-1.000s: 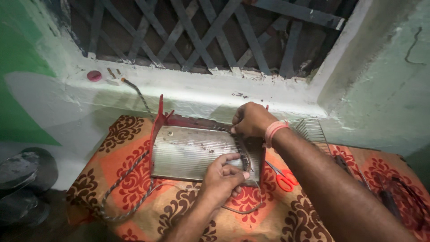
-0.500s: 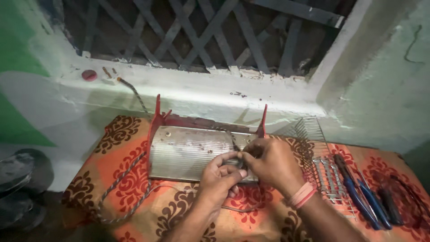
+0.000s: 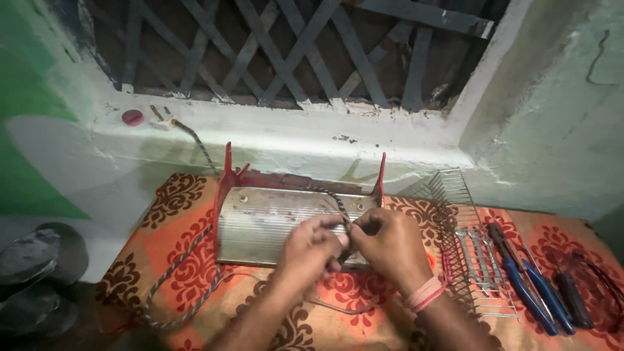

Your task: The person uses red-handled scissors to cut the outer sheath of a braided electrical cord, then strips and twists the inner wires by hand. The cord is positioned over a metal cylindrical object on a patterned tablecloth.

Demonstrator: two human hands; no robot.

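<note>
Braided cord (image 3: 333, 199), seemingly between both hands

Cloth (image 3: 195, 260): orange ground, dark brown and cream floral scroll pattern, red patches.
Heater (image 3: 273, 221): red frame and legs; ribbed silver-grey metal panel, dull and stained.
Cord (image 3: 175, 273): braided, black-and-white fleck.
Plug (image 3: 162, 119): white, brass-coloured pins.
Cap (image 3: 132, 117): pinkish red.
Grille (image 3: 471, 260): silvery wire, parallel bars.
Spanners (image 3: 474, 247): bright silver.
Pliers (image 3: 520, 273): blue handles, dark head.
Screwdriver (image 3: 572, 292): black handle.
Sill (image 3: 292, 140): white, chipped, grey marks.
Wall (image 3: 32, 97): green and pale green, a curved white area.
Lattice (image 3: 292, 45): dark grey crossed bars, diamond pattern.
Wristband (image 3: 426, 294): pink with pale stripes.
</note>
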